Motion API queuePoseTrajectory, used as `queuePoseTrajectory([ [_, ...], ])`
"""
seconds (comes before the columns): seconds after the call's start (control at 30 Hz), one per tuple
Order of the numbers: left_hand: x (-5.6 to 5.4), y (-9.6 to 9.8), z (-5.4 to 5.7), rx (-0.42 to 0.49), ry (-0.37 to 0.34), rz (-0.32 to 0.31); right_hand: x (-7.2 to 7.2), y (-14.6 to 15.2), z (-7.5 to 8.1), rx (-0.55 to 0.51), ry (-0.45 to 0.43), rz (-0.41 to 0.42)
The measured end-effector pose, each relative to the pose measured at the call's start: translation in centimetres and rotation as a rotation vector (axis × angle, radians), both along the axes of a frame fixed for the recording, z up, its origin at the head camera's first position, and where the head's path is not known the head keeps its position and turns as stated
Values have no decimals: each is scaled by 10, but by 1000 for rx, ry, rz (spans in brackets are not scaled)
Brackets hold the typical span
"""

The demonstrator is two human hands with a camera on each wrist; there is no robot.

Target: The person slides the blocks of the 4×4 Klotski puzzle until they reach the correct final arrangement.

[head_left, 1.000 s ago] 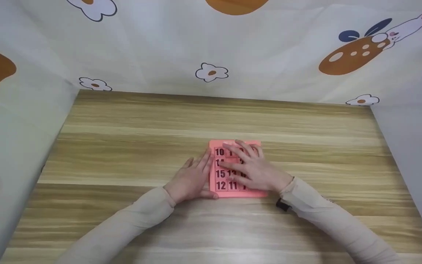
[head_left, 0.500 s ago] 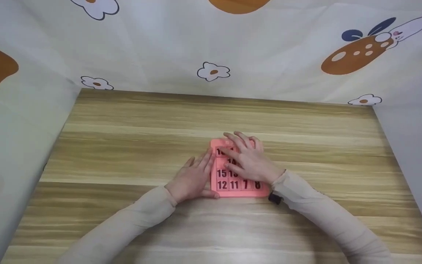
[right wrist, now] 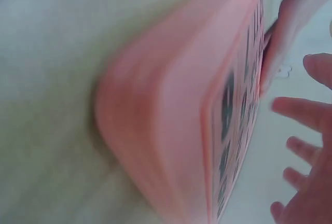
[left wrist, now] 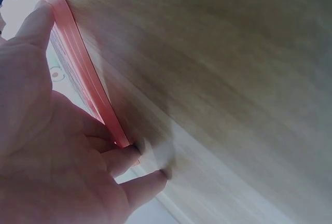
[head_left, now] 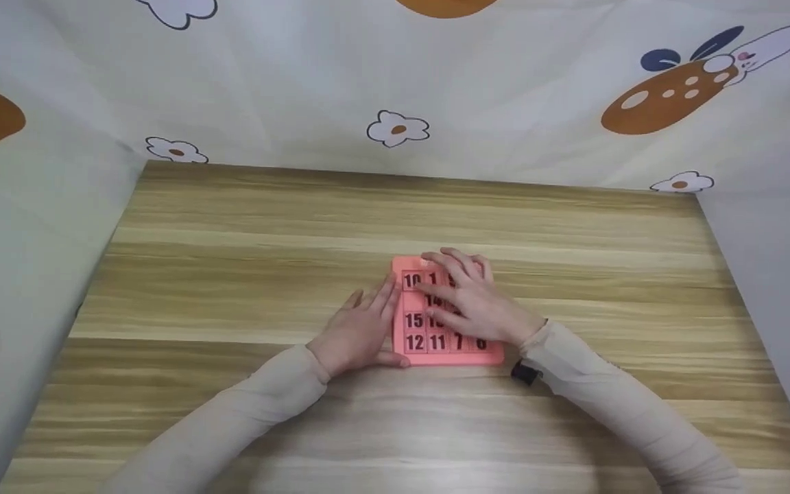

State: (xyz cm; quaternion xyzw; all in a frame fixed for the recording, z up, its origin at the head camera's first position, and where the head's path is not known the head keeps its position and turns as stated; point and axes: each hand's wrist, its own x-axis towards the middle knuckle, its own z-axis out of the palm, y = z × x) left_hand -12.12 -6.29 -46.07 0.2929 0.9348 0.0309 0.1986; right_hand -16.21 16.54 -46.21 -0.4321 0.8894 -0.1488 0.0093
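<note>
A pink sliding number puzzle (head_left: pixel 455 359) lies on the wooden table. Its second row has a gap at the left end, with the 14 tile (head_left: pixel 434 300) just right of it. Along the puzzle's left edge rests my left hand (head_left: pixel 357 336), fingers straight and thumb at the near left corner; the left wrist view shows the thumb and fingertips touching the frame. Over the upper right part spreads my right hand (head_left: pixel 481 309), fingers bent only slightly, hiding several tiles. One of its fingertips is over the 10 tile (head_left: pixel 411 281). Whether it touches cannot be told.
Wood-grain table top (head_left: pixel 244 226) surrounds the puzzle. A patterned cloth (head_left: pixel 505 103) with flowers and a rabbit hangs behind, and pale side walls stand left and right. A small black object (head_left: pixel 525 372) sits at the right wrist.
The 14 tile has slid one place right, so the gap is now at the row's left end. My right hand has lifted slightly and shifted upward; the left hand stays put.
</note>
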Motion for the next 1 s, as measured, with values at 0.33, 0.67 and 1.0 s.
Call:
queuePoseTrajectory([
  [0.33,0,0,-1,16,5,-7,-8,-1,-2,35,-37,-25],
  [0.67,0,-1,-1,8,1,0,-4,-3,2,9,-101,-25],
  [1.0,-1,-1,1,5,-4,7,0,8,0,28,-6,-142],
])
